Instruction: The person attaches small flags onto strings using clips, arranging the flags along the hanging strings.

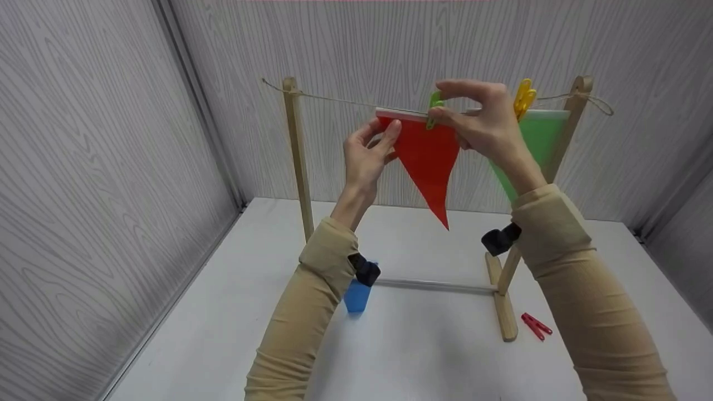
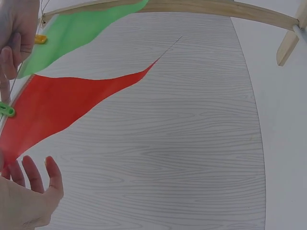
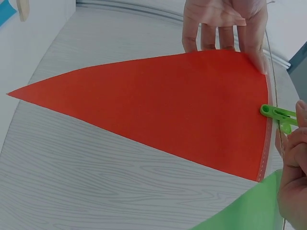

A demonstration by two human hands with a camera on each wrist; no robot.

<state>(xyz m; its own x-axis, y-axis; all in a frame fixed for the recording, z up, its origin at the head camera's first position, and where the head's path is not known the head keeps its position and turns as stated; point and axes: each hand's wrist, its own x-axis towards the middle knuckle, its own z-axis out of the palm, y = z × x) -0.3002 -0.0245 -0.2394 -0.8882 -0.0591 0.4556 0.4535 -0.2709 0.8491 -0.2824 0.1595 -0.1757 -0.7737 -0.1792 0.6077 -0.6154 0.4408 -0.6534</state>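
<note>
Plainly visible at far left in the head view is a pale wooden post [image 1: 297,145], its foot hidden behind the left arm's tan knitted sleeve [image 1: 289,317]. A blue piece of sheet material [image 1: 357,298] is partly covered by that sleeve and a black wrist camera [image 1: 366,273], so its full outline cannot be told. Above, the left hand [image 1: 365,159] pinches the upper left corner of a red triangular fabric pennant [image 1: 429,156], thumb in front, fingertips hidden behind; it hangs just below thin twine [image 1: 340,101]. The right hand [image 1: 490,122] has thumb and forefinger clamped on a green plastic clothespin [image 3: 272,111] at the white hem; whether this peg also grips the twine is hard to make out. That hand hides part of a green fabric pennant [image 1: 540,136], with a yellow plastic clothespin [image 1: 523,99] at its top edge. Further right stands a second wooden post [image 1: 562,133], partly behind the right sleeve; a red plastic clothespin [image 1: 536,325] lies near its foot. Beneath spreads a smooth white tabletop [image 1: 228,312], enclosed by grey wood-grain panels [image 1: 356,44] with a dark strip at the left corner.
</note>
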